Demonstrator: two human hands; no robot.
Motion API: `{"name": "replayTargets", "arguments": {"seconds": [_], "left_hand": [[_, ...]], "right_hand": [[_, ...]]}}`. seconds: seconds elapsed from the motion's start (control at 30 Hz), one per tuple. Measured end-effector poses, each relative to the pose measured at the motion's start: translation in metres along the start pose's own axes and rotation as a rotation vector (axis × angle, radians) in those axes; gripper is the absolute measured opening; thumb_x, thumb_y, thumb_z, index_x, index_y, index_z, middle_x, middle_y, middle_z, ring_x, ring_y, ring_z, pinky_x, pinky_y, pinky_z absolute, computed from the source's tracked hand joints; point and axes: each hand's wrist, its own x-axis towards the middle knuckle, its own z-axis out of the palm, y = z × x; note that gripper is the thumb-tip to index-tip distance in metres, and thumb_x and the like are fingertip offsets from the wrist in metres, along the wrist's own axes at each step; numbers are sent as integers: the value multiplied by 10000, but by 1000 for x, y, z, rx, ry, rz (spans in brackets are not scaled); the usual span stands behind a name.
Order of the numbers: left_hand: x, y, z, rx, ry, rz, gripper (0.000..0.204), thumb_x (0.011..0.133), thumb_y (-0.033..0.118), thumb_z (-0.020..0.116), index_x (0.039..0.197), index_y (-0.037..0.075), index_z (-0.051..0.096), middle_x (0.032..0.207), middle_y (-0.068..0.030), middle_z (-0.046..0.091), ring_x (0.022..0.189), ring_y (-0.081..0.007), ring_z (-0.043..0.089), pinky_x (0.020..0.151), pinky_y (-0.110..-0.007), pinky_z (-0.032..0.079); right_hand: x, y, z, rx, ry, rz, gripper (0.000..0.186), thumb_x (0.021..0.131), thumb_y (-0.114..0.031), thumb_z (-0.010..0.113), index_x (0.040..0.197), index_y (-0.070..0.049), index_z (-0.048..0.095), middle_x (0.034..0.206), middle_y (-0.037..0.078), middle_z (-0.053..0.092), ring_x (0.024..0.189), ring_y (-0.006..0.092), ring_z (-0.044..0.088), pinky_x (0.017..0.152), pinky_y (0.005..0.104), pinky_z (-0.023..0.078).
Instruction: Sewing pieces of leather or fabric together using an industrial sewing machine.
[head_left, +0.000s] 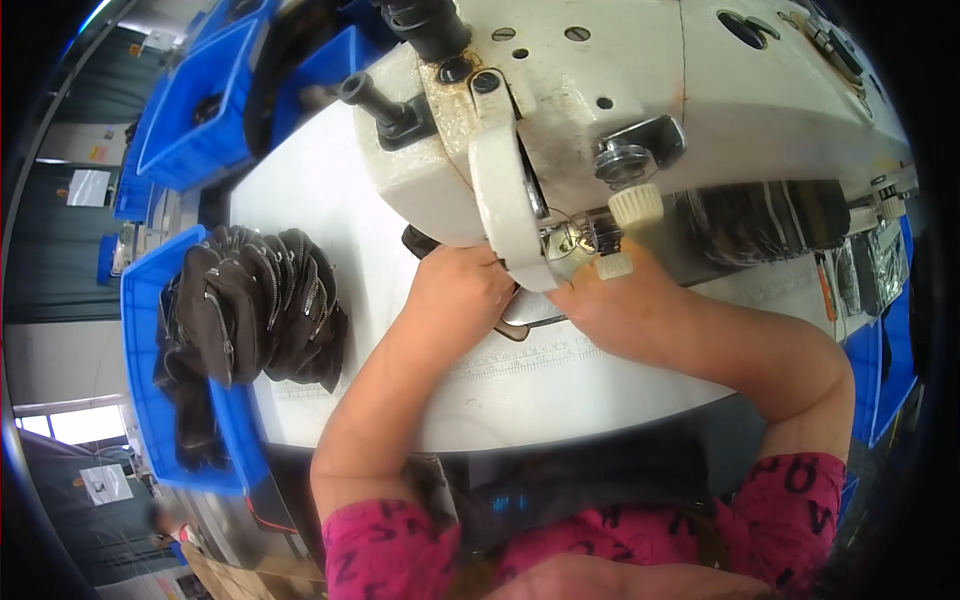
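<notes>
A white sewing machine (430, 190) stands over the worktable, its needle area (570, 240) partly covered by the white lever and the thread tension knobs. Just left of the needle, my left hand (460, 295) has its fingers curled down on a dark brown fabric piece (418, 242), which shows on both sides of the hand. A narrow tab with a light edge (513, 331) sticks out below those fingers. My right hand (620, 305) is close by on the right of the needle area, at the same work. Its fingertips are hidden behind the machine parts.
Dark zippered fabric pouches (255, 300) are heaped at the left, over a blue bin (145, 370). More blue bins (200, 140) stand at the far left. Dark zippered pieces (770, 220) lie under the machine arm, near an orange-handled tool (827, 290). A ruler scale (500, 362) runs along the white tabletop (560, 400).
</notes>
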Motion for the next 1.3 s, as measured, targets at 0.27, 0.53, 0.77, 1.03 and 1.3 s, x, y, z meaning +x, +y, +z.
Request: {"name": "replayTargets", "arguments": {"seconds": [0.27, 0.53, 0.77, 1.03, 1.3], "left_hand": [[7, 36, 1, -210, 74, -194, 396, 789, -40, 681, 1172, 39, 738, 1011, -101, 671, 917, -340, 648, 773, -423, 539], [5, 34, -2, -200, -10, -247, 415, 792, -40, 673, 1195, 40, 729, 1048, -109, 682, 927, -363, 653, 784, -439, 545], [8, 36, 1, -168, 40, -275, 305, 789, 7, 696, 1092, 22, 722, 1093, -112, 694, 987, -349, 665, 798, -418, 570], [8, 28, -13, -555, -8, -494, 272, 870, 67, 675, 1137, 31, 709, 968, -145, 704, 918, -319, 666, 814, -389, 536], [5, -4, -18, -1072, -153, -461, 433, 899, 5, 593, 1325, 31, 667, 833, -86, 668, 739, -219, 640, 686, -308, 515]], "right_hand": [[-3, 9, -8, 59, -140, 31, 452, 797, -103, 651, 1231, 23, 657, 609, 59, 649, 571, 267, 691, 530, 418, 509], [0, 8, -15, -24, -149, 14, 454, 816, -97, 641, 1259, -8, 679, 657, 66, 678, 595, 259, 702, 552, 400, 532], [0, 13, -8, -63, -120, 27, 484, 810, -98, 647, 1284, -8, 669, 652, 60, 670, 637, 253, 709, 572, 409, 530], [6, -1, -9, -149, -81, -57, 323, 796, -102, 651, 1114, -61, 691, 870, 68, 664, 799, 231, 654, 726, 343, 536], [12, -11, 13, -129, 271, -176, 154, 770, -151, 661, 895, -69, 698, 951, 48, 612, 948, 222, 607, 729, 328, 527]]}}
